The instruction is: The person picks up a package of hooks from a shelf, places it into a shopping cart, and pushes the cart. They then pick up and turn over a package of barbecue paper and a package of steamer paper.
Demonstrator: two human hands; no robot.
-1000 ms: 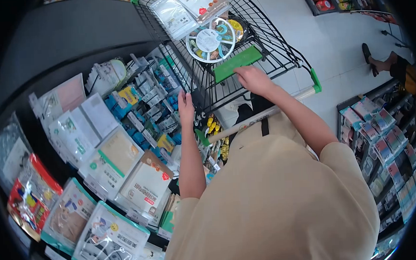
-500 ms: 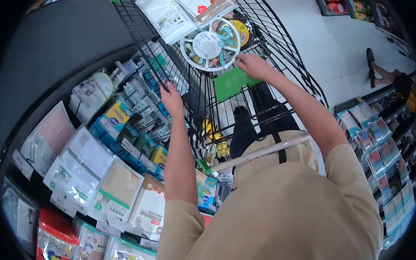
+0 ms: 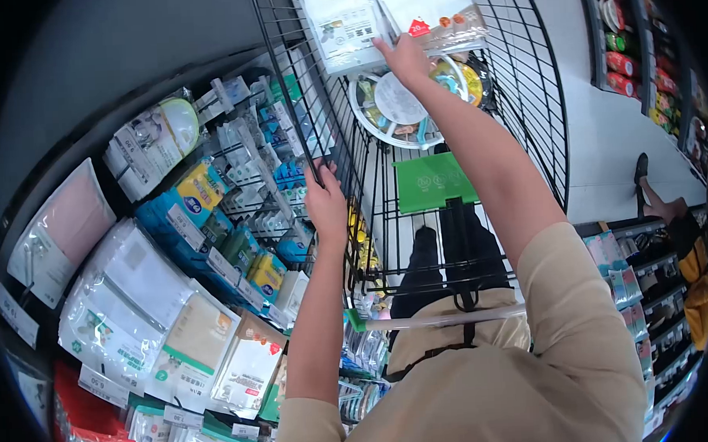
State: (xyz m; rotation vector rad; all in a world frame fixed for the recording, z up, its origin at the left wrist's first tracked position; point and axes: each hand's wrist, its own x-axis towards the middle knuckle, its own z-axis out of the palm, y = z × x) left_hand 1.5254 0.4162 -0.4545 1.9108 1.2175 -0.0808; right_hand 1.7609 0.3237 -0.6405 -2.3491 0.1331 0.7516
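My left hand [image 3: 324, 197] is wrapped around the upper side rim of a black wire shopping cart [image 3: 559, 125]. Inside the cart, my right hand [image 3: 404, 59] reaches over a round white clip hanger [image 3: 400, 100] with coloured clips. Its visible fingers are apart and rest at the near edges of two flat plastic packages: a white one [image 3: 337, 20] on the left and a white one with a brown strip [image 3: 432, 8] on the right. Part of a yellow and black round item [image 3: 474, 85] shows beside the hanger. Closer to me is the cart's green panel [image 3: 434, 182].
Shelves of hanging packages [image 3: 163, 285] with price tags run close along the left. The cart's handlebar [image 3: 445, 320] lies across my front. On the right are another display rack [image 3: 621, 280], a food shelf [image 3: 619, 59] and a person's leg [image 3: 659, 196].
My right hand has moved forward from beside the clip hanger to the packages. The cart appears turned and shifted right in view. My left hand stays on its rim.
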